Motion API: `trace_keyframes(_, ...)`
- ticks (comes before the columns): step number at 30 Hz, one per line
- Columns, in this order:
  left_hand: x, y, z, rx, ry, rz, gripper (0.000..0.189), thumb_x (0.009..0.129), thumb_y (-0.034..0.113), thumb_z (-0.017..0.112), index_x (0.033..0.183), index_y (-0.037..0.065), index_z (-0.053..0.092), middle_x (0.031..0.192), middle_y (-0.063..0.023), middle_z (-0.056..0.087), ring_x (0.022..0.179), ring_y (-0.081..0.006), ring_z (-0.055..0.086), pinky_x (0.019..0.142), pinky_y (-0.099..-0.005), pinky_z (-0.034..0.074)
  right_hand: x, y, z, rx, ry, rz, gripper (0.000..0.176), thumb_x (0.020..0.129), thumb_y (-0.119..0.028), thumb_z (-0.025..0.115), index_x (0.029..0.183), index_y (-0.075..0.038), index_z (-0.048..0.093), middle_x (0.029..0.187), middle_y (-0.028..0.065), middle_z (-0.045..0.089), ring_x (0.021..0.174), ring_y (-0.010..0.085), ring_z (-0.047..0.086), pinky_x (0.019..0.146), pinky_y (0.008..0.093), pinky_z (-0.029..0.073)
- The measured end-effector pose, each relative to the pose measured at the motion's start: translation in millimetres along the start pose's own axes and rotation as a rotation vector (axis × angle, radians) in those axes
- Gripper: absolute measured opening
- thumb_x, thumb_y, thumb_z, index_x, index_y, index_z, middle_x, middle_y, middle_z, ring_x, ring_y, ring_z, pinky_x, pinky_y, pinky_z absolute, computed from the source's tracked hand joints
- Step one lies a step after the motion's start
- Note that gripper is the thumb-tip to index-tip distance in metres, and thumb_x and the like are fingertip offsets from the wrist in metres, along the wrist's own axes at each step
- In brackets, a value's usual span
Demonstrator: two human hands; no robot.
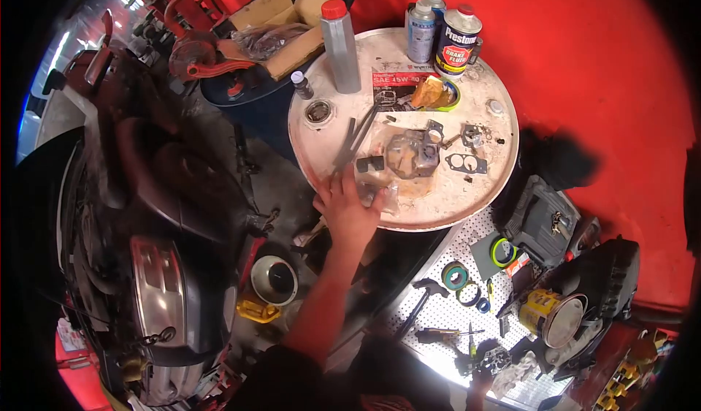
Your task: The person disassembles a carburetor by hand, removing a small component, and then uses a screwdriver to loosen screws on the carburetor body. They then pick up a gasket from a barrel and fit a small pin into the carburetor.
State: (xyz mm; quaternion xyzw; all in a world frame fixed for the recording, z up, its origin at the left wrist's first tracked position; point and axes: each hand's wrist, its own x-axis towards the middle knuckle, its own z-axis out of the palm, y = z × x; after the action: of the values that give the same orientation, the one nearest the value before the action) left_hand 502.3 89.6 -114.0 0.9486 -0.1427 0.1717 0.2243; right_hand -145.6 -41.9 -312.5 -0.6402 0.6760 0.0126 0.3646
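My left hand reaches over the near left edge of the round white drum top, palm down, fingers apart. Its thumb is beside a clear plastic bag; whether they touch is unclear. Just beyond the fingers are a small black part and long dark strips. A clear-wrapped part lies farther right, near flat gaskets. At the bottom, my right hand is partly visible in shadow beside a dark metal part; its fingers are too unclear to read.
A grey red-capped bottle, a brake fluid can and spray cans stand at the back. Tape rolls, a hammer and a yellow can occupy the perforated surface. A motorcycle stands left.
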Motion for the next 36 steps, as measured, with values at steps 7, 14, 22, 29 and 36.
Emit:
trace_keyframes(7,65,3,11,0.115,-0.25,0.057,0.07,0.076,0.049,0.077,0.129,0.007,0.058,0.1,-0.0169,0.071,0.101,-0.0359,0.063,0.09,-0.0487,0.04,0,35,-8,0.09,0.03,-0.101,0.029,0.074,-0.015,0.07,0.096,0.004,0.068,0.083,0.0154,0.068,0.078,0.0257,0.065,0.069,0.0388,0.05)
trace_keyframes(14,73,0,29,0.052,-0.232,0.039,0.07,0.075,0.041,0.078,0.131,0.006,0.055,0.103,-0.0152,0.069,0.101,-0.0349,0.063,0.091,-0.0496,0.043,-25,-45,-10,-0.188,-0.048,-0.01,0.039,0.077,-0.014,0.068,0.109,0.008,0.067,0.105,0.0228,0.067,0.103,0.0337,0.062,0.093,0.0438,0.046)
trace_keyframes(22,86,-33,0,-0.047,-0.089,-0.026,0.07,0.075,0.031,0.079,0.134,0.006,0.051,0.108,-0.0176,0.066,0.106,-0.0385,0.059,0.094,-0.052,0.044,-28,-62,-4,-0.041,0.029,-0.083,0.035,0.077,-0.011,0.069,0.106,0.008,0.068,0.098,0.0194,0.068,0.089,0.0283,0.065,0.079,0.04,0.052)
trace_keyframes(29,69,-2,8,0.085,-0.417,0.053,0.061,0.075,0.032,0.081,0.127,0.011,0.059,0.12,-0.0142,0.062,0.115,-0.0346,0.053,0.098,-0.0521,0.04,-28,-100,-4,-0.022,0.034,-0.125,0.03,0.075,-0.013,0.069,0.1,0.004,0.071,0.089,0.0147,0.07,0.082,0.0263,0.065,0.08,0.0397,0.052)
trace_keyframes(36,96,-4,39,0.024,-0.209,0.4,0.015,0.079,0.02,0.071,0.091,0.013,0.073,0.102,-0.0073,0.064,0.107,-0.0291,0.054,0.09,-0.0512,0.036,-24,-91,-8,0.028,-0.032,-0.079,0.028,0.077,-0.012,0.068,0.099,0.005,0.069,0.095,0.016,0.065,0.083,0.0248,0.063,0.072,0.0402,0.051)
